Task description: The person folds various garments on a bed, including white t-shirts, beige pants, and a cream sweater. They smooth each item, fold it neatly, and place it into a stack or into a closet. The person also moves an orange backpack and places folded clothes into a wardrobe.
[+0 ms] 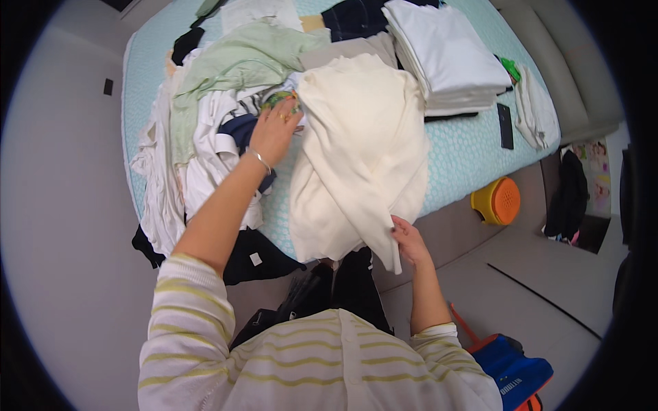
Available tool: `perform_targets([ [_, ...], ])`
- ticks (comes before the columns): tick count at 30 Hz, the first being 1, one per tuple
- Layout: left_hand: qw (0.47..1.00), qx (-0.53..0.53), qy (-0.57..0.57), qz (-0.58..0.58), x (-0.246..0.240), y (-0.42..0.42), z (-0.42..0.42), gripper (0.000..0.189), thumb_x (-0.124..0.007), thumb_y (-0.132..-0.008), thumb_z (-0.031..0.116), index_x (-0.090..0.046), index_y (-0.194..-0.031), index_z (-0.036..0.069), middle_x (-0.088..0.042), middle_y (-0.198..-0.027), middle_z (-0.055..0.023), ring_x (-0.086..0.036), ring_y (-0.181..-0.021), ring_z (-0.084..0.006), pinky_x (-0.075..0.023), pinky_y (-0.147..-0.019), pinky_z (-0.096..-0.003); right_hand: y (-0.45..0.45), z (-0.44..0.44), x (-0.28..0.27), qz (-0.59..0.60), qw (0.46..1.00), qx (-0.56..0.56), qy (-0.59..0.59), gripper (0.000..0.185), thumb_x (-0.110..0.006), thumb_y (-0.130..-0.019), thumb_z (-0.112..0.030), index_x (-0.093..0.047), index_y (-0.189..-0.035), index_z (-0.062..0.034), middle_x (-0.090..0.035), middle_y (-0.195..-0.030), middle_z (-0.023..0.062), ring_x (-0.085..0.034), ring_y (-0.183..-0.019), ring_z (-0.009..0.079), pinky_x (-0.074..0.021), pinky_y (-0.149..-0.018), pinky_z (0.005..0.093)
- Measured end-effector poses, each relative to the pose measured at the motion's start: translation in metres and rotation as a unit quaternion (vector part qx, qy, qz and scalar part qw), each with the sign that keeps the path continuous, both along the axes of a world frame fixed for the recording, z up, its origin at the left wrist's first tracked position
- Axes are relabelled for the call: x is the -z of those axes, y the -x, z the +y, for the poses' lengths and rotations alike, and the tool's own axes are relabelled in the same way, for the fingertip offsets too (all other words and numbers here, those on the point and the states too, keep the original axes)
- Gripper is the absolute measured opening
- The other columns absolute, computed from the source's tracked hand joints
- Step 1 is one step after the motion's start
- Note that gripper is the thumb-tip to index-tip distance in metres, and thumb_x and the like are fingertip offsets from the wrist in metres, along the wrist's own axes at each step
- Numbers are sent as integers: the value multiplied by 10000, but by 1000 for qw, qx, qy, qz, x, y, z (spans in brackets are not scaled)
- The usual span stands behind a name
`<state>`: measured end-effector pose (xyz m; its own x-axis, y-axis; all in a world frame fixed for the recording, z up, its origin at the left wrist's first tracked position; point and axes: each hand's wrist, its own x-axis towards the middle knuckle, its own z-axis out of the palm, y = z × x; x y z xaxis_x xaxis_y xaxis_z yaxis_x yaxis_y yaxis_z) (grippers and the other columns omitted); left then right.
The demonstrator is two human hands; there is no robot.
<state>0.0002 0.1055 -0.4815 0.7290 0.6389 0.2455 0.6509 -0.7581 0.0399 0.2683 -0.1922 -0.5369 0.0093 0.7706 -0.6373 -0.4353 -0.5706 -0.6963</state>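
Note:
A cream knit sweater (360, 149) lies on the bed in front of me, its long sleeves folded across the body. One sleeve end hangs past the bed's front edge. My right hand (409, 242) is at that sleeve's edge, fingertips against the knit; whether they pinch it is unclear. Left of the sweater, my left hand (277, 131) reaches over the loose clothes with fingers extended and nothing visibly held. Its fingertips are by a green patterned cloth (280, 98). A navy garment (239, 131) and white garments (203, 180) lie beside that hand.
A pale green garment (241, 61) tops the left heap. Folded white clothes (452, 56) are stacked at the right, near a black phone-like slab (505, 126). Black cloth (257, 257) hangs off the bed (457, 159). A yellow-orange stool (501, 200) and blue bag (519, 367) stand on the floor.

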Motion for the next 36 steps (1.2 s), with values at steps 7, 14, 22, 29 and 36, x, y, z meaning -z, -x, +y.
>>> perform_targets([
  [7,942,120,56,307,-6,-78,55,369,-600,-754,197,-544,-1109,113,-522,-1201,-33,-384,-1230,-217,-213,-1061,-476,-1,15,-9,-276,952,-131,31,221,-594,-789,-99,-598,-1000,-31,-617,-809,43,-543,-732,119,-440,-690,277],
  [14,895,-11,132,426,-25,-65,111,251,-587,-775,217,-611,-1003,114,-619,-1048,-94,-484,-1125,-238,-128,-1047,-572,-37,53,16,-366,926,-74,48,202,-590,-815,-180,-613,-936,-20,-613,-740,141,-574,-666,223,-442,-621,330],
  [22,962,-211,79,153,32,-46,87,366,-637,-724,155,-550,-1064,51,-460,-1239,-120,-375,-1213,-270,-273,-1015,-487,-69,96,-5,-486,868,-91,54,189,-637,-767,-172,-613,-872,-17,-606,-708,116,-584,-651,198,-457,-609,316],
  [29,832,-431,195,-292,52,-36,56,262,-569,-705,94,-498,-915,-47,-545,-887,-193,-534,-890,-326,-424,-781,-394,-81,170,-16,-538,839,71,-40,130,-582,-794,-90,-598,-890,-3,-610,-746,94,-567,-652,185,-461,-622,289],
  [36,790,-243,555,-95,61,-59,-130,196,-611,-757,191,-583,-847,18,-610,-711,-155,-600,-645,-300,-473,-612,-356,-40,125,-10,-478,877,38,-33,141,-599,-782,-85,-575,-895,-4,-611,-765,113,-581,-668,200,-471,-656,303],
])
